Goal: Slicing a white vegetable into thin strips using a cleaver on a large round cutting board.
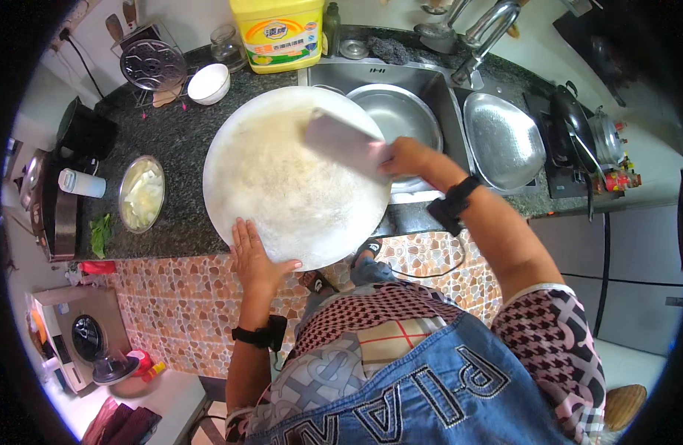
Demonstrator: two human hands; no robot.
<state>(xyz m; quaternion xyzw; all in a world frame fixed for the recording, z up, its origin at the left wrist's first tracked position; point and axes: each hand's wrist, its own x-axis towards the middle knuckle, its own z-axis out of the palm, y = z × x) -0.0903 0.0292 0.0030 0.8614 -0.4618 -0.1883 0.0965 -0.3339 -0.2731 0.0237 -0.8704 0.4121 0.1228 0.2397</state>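
A large round white cutting board (pixel 297 222), stained brownish over its middle, lies on the counter and overlaps the sink's left side. My left hand (pixel 258 261) rests on the board's near-left rim, fingers spread and thumb apart. In my right hand (pixel 405 158) is a cleaver (pixel 344 136), held at its handle end. Motion blurs its broad blade, which is over the board's upper right part; whether it touches the surface I cannot tell. Left of the board, a metal dish (pixel 164 192) holds pale cut vegetable pieces (pixel 141 192).
A metal basin (pixel 433 119) sits in the steel sink (pixel 341 72) under the faucet (pixel 480 44). Right of it is a perforated steel tray (pixel 502 142). A white bowl (pixel 209 83) and a yellow detergent jug (pixel 277 36) stand behind the board. Green leaves (pixel 100 235) lie at left.
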